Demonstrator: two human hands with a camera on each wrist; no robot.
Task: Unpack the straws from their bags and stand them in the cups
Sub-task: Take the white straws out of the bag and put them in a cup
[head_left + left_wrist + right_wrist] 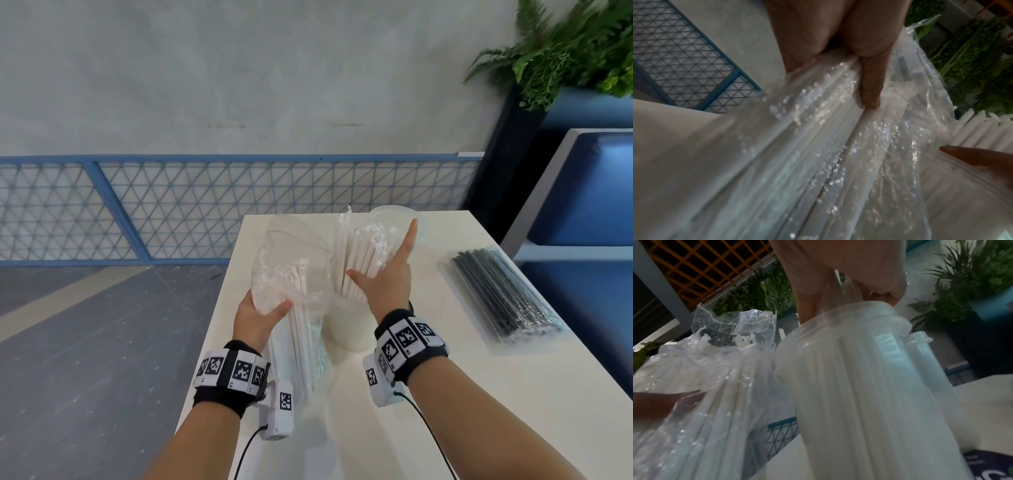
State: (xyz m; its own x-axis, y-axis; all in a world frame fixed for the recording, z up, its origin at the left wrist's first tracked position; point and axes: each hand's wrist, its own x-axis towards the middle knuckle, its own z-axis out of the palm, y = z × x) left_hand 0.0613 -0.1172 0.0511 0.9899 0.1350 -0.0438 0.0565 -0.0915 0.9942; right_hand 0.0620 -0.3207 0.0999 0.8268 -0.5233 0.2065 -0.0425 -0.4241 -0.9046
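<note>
My left hand (267, 306) grips a clear plastic bag (291, 274) of white straws, tilted up over the table's left side; its thumb (869, 84) presses on the film. My right hand (383, 263) is at a bundle of white straws (363, 253) that stands in a translucent cup (346, 329). Thumb and forefinger are spread along the bundle. In the right wrist view the other fingers (892, 293) curl at the straws above the cup's rim (838, 318). An empty clear cup (387, 214) stands behind.
A sealed bag of black straws (503, 298) lies flat near the right edge of the white table (445, 394). The table's left edge drops to a grey floor. A blue bench (599, 188) and a potted fern (582, 51) are at the right.
</note>
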